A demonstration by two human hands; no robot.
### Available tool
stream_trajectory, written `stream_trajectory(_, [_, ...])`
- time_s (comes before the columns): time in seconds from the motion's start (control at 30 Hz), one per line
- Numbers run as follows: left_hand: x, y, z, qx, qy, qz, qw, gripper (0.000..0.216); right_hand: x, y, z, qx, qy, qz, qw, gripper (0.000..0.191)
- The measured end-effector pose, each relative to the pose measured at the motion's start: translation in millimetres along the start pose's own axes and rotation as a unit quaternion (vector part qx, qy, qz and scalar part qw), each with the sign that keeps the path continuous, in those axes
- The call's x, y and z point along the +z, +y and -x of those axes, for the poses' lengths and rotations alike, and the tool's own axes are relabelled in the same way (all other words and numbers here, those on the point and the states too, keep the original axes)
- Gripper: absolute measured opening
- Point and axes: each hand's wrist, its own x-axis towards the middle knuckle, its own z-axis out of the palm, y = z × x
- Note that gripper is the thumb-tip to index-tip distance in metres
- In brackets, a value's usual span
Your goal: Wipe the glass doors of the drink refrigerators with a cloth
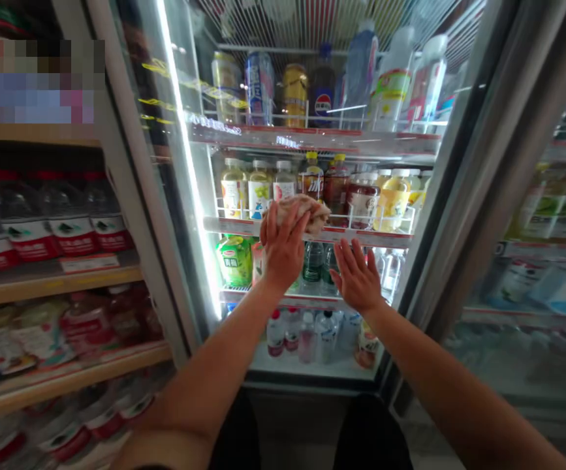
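Left hand [284,248] raised with fingers spread, pressing a crumpled pale cloth [302,212] against the front rail of the second shelf [243,226] inside the open drinks cooler [199,196]; cloth bunched under the fingertips and palm, held flat rather than gripped in a fist, resting at the shelf edge just below a row of juice and tea bottles [312,186]. Right hand [357,277] open beside it, lower and a little to the right, fingers extended and apart, holding nothing, hovering in front of the third shelf near dark green water bottles [313,262]; touching them or not, impossible to tell. Both bare forearms stretched forward from the bottom of the view. On the top shelf, tall cans and bottles [322,88] behind a wire guard. To the left of the left hand, a green-labelled jug [234,261] on the third shelf. On the bottom shelf, small clear bottles with red and white caps [299,336]. Bright vertical light strip [187,170] along the cooler's left inner edge. Further left, wooden shelving [52,287] with large red-labelled water bottles [72,225] and blurred packets below. To the right, a closed glass door [547,261] with blurred goods behind it.
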Motion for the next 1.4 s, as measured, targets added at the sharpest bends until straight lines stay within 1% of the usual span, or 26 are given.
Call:
stream_trajectory(0.07, [2.4,9.6,0.0,0.013,-0.026,0.014,0.999,0.052,-0.2,1.3,2.5,-0.001,-0.009,-0.004,1.000,0.068])
stream_trajectory(0.13, [4.3,17.6,0.8,0.040,-0.065,0.027,0.997,0.049,-0.2,2.4,4.6,-0.002,-0.013,-0.006,1.000,0.066])
stream_trajectory(0.23, [4.6,19.6,-10.3,0.077,-0.117,0.043,0.989,0.048,-0.3,3.5,6.6,-0.006,-0.012,-0.004,1.000,0.064])
stream_trajectory(0.3, [3.6,14.6,-27.7,0.063,-0.116,0.051,0.990,0.050,-0.3,3.6,7.4,-0.007,-0.014,-0.002,1.000,0.063])
stream_trajectory(0.37, [2.7,8.7,-45.5,0.025,-0.092,0.054,0.994,0.053,-0.1,3.4,8.8,-0.006,-0.021,-0.004,1.000,0.063])
stream_trajectory(0.43, [2.2,5.9,-54.3,-0.003,-0.078,0.050,0.996,0.054,-0.5,3.1,10.4,-0.006,-0.027,-0.006,1.000,0.064])
stream_trajectory(0.5, [2.0,7.6,-48.9,0.003,-0.088,0.045,0.995,0.055,-3.2,3.5,10.6,-0.009,-0.022,-0.004,1.000,0.065])
stream_trajectory(0.57, [1.9,11.6,-31.8,0.039,-0.116,0.042,0.992,0.056,-9.6,5.6,6.3,-0.019,-0.014,-0.003,1.000,0.066])
stream_trajectory(0.63, [1.8,14.1,-11.9,0.078,-0.143,0.039,0.986,0.057,-19.4,10.0,-4.8,-0.021,0.002,-0.002,1.000,0.065])
stream_trajectory(0.67, [1.7,13.9,-3.9,0.092,-0.150,0.038,0.984,0.057,-24.6,12.9,-12.9,-0.011,0.015,0.003,1.000,0.064])
stream_trajectory(0.73, [0.3,10.6,3.7,0.110,-0.160,0.043,0.980,0.058,-33.2,19.1,-31.4,0.033,0.046,0.024,0.998,0.064])
stream_trajectory(0.8, [-2.7,4.5,-1.0,0.113,-0.160,0.053,0.979,0.059,-36.7,24.7,-48.2,0.077,0.060,0.047,0.994,0.065])
stream_trajectory(0.87, [-6.4,-2.4,-14.9,0.088,-0.142,0.057,0.984,0.059,-35.4,28.3,-58.2,0.096,0.049,0.060,0.992,0.065])
stream_trajectory(1.0, [-8.8,-12.0,-47.1,-0.011,-0.081,0.019,0.996,0.059,-30.8,29.5,-58.6,0.108,0.024,0.060,0.992,0.065])
stream_trajectory(1.07, [-5.4,-12.0,-56.1,-0.039,-0.072,0.001,0.997,0.060,-32.5,29.4,-55.9,0.108,0.010,0.061,0.992,0.066])
stream_trajectory(1.13, [-0.1,-7.5,-59.4,-0.055,-0.071,-0.002,0.996,0.060,-36.1,30.0,-54.6,0.105,-0.012,0.066,0.992,0.067])
stream_trajectory(1.17, [2.5,-3.7,-60.0,-0.047,-0.076,0.002,0.996,0.060,-38.0,30.6,-54.5,0.103,-0.024,0.070,0.992,0.067])
stream_trajectory(1.2, [4.6,0.5,-60.9,-0.022,-0.089,0.012,0.996,0.060,-39.7,31.3,-54.6,0.102,-0.036,0.074,0.991,0.068])
stream_trajectory(1.27, [7.0,8.4,-66.2,0.078,-0.140,0.046,0.986,0.060,-42.2,32.6,-55.1,0.100,-0.055,0.076,0.991,0.068])
stream_trajectory(1.3, [7.2,11.2,-71.3,0.132,-0.170,0.063,0.974,0.060,-43.0,33.1,-55.3,0.100,-0.061,0.074,0.990,0.068])
stream_trajectory(1.33, [7.0,12.8,-78.0,0.170,-0.194,0.077,0.963,0.060,-43.6,33.5,-55.5,0.101,-0.066,0.069,0.990,0.068])
stream_trajectory(1.37, [6.5,13.4,-85.7,0.182,-0.205,0.085,0.958,0.059,-44.0,33.6,-55.5,0.103,-0.070,0.063,0.990,0.068])
stream_trajectory(1.4, [6.0,13.2,-93.6,0.166,-0.202,0.084,0.962,0.059,-44.4,33.6,-55.5,0.105,-0.073,0.058,0.990,0.068])
